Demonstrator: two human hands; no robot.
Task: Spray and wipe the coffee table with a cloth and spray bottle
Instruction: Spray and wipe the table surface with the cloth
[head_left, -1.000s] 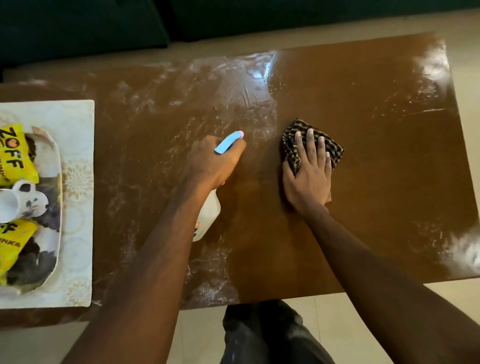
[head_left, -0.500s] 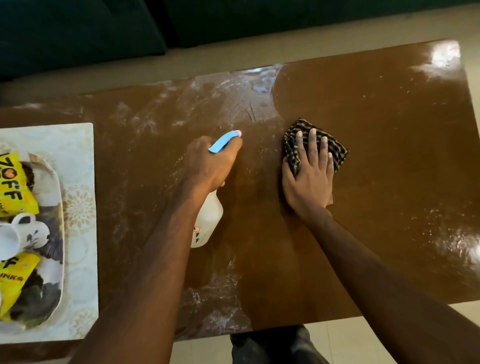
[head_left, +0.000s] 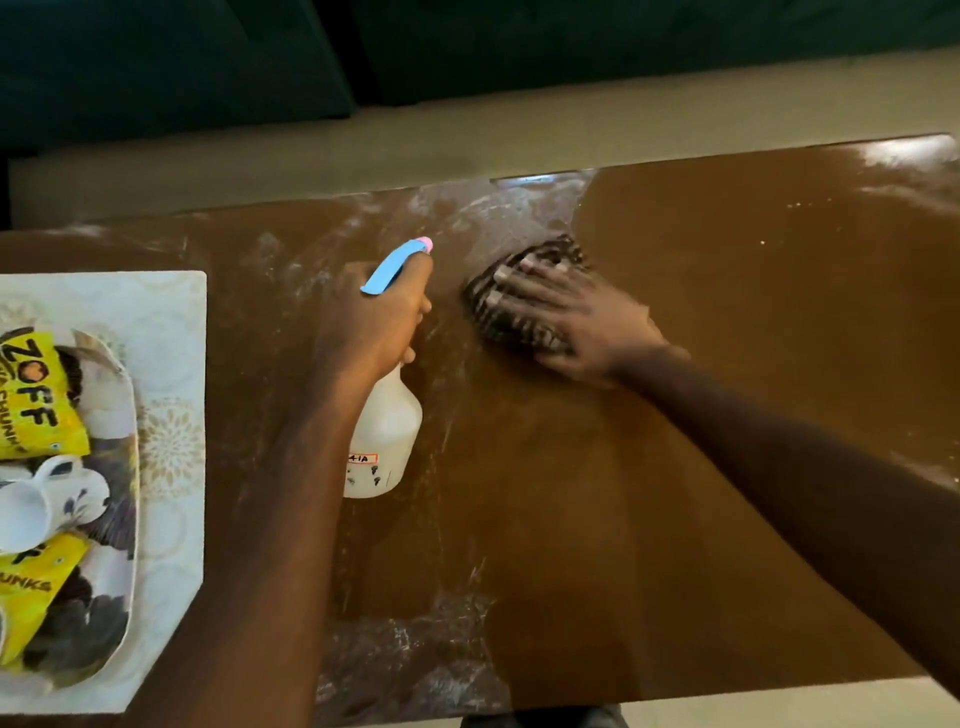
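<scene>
The brown coffee table (head_left: 727, 467) fills the view, with whitish smears over its left-middle part and a cleaner right part. My left hand (head_left: 374, 322) grips the neck of a white spray bottle (head_left: 384, 441) with a blue trigger head and pink nozzle, held above the table's middle. Just to its right, my right hand (head_left: 571, 317) presses flat on a dark checked cloth (head_left: 498, 312), fingers spread and pointing left. The hand and cloth are motion-blurred.
At the left end lies a pale patterned mat (head_left: 171, 415) bearing a tray (head_left: 124, 519) with yellow snack packets (head_left: 36, 405) and a white cup (head_left: 47, 499). A dark sofa (head_left: 467, 47) stands beyond the far edge. My legs show below the near edge.
My right hand has turned and swept the cloth leftward and toward the far edge. The left hand still holds the bottle in about the same place. The view has shifted down the table.
</scene>
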